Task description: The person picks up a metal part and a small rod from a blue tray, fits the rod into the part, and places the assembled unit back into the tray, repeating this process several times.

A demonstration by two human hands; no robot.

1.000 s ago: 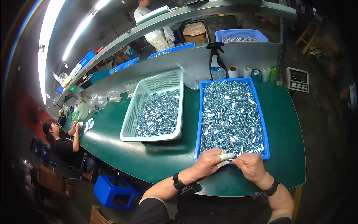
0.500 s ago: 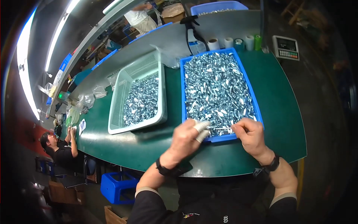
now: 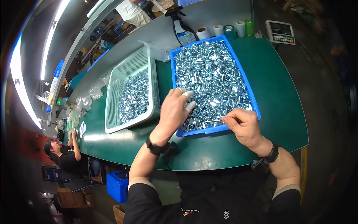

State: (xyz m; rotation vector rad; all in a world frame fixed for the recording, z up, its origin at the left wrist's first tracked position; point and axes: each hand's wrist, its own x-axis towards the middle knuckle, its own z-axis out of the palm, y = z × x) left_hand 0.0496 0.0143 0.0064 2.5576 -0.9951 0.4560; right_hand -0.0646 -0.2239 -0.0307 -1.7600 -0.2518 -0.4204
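A blue tray [image 3: 249, 95] full of small shiny metal pieces [image 3: 210, 80] lies on the table in front of me. My left hand [image 3: 174, 112] is over the tray's left side, with white covers on some fingertips. Its thumb and fingers are apart, and I see nothing held between them. Near the tray's front edge, my right hand [image 3: 243, 127] pinches a thin metal rod [image 3: 213, 121] between thumb and fingers. The rod points left over the pieces, close to the front rim. What its far end touches is too small to tell.
Left of the tray stands a pale green perforated basket [image 3: 152, 93] with more metal pieces. Behind are a spray bottle [image 3: 183, 35] and several rolls [image 3: 230, 33]. A scale display [image 3: 280, 33] is at the far right. A co-worker [image 3: 65, 156] sits at the left.
My left hand has moved left and away from me, apart from the right hand. The right hand still holds the rod, which now shows more. The whole view has shifted slightly.
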